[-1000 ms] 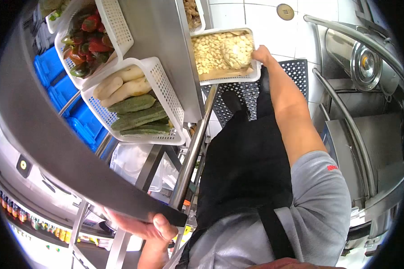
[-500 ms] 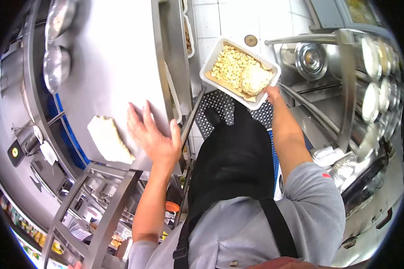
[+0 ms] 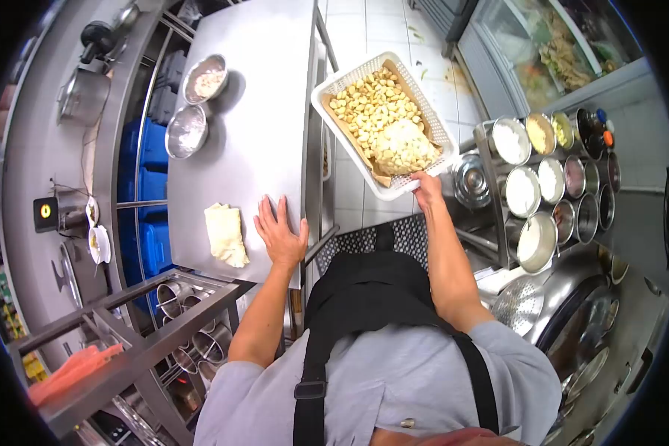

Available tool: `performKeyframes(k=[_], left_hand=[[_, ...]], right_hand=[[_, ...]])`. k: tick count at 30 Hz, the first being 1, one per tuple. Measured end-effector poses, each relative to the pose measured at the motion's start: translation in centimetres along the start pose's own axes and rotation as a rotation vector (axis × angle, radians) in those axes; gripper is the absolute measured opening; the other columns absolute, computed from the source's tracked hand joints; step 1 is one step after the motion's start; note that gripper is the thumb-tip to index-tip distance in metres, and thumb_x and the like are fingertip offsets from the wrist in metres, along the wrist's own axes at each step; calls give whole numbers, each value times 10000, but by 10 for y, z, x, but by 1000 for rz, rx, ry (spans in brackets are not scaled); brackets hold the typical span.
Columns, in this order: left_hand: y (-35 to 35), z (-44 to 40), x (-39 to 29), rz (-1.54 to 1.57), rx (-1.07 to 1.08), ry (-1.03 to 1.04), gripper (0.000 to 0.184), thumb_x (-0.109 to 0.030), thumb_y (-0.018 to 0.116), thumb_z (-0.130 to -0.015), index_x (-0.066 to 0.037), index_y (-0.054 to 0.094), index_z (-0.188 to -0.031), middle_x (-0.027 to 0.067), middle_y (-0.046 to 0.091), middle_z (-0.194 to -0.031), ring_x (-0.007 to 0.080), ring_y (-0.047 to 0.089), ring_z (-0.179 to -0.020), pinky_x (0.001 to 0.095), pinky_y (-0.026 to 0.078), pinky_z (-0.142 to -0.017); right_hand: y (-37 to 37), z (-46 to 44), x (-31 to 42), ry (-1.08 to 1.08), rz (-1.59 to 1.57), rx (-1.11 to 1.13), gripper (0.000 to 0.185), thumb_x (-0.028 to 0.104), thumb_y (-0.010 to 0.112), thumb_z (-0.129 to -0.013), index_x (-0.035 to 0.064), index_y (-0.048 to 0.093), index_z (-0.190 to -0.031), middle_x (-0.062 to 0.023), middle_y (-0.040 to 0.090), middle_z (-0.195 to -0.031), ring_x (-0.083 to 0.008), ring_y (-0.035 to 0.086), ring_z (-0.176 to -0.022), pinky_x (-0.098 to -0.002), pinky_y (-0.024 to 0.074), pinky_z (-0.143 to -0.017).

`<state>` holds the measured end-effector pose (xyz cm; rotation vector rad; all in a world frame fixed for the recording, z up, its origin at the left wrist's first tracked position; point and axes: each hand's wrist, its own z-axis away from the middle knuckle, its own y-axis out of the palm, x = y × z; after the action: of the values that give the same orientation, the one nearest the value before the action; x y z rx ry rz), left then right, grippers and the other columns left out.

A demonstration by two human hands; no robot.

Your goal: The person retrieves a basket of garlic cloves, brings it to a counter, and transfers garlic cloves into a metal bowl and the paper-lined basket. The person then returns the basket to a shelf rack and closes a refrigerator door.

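My right hand grips the near right corner of a white plastic basket, holding it up slightly tilted. Brown paper lines the basket. Inside are many small pale-yellow pieces, perhaps nuts or peeled garlic cloves, with a whitish clump on top at the near end. My left hand rests on the steel table with fingers spread, holding nothing. A folded off-white cloth lies just left of that hand, apart from it.
Two metal bowls stand on the table's far left; the farther one holds pinkish food. To the right, a rack carries several steel pots of ingredients. A steel frame with containers stands at the near left. Behind is a glass-fronted cabinet.
The camera view has swung, so the table, bowls and rack show differently. My right hand still holds the basket, now over the floor nearer the table's edge. My left hand stays spread on the table.
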<state>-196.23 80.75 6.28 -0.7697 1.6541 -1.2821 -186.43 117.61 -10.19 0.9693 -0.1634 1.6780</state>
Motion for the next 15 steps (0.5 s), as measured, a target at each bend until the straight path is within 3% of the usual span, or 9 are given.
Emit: performKeyframes(k=[4,8,15], left_hand=[[-1,7,4,27,-29,-3,784,-327,721,-823,-130,428,-1522,242,290,-1608,413,247,-1507,593,145,-1220],[3,7,9,59,-47,-3,772,-371,713,-829,-132,445,-1513,242,292,-1610,416,243,-1510,595,140,-1218],[-15,10,6,82,3,-63,691,-395,688,-859,-123,509,-1468,245,297,-1609,416,262,-1501,601,156,-1212]], right_hand=[[48,31,60,-52,-15,80,390,-83,620,-740,-100,595,-1130,-130,655,-1002,-253,663,-792,-402,581,-627],[98,47,102,-133,21,147,366,-44,647,-726,-60,620,-1090,-120,660,-979,-246,661,-783,-396,576,-615],[190,22,123,-2,148,227,420,-6,629,-767,-77,589,-1179,-143,662,-1044,-262,679,-801,-406,610,-621]])
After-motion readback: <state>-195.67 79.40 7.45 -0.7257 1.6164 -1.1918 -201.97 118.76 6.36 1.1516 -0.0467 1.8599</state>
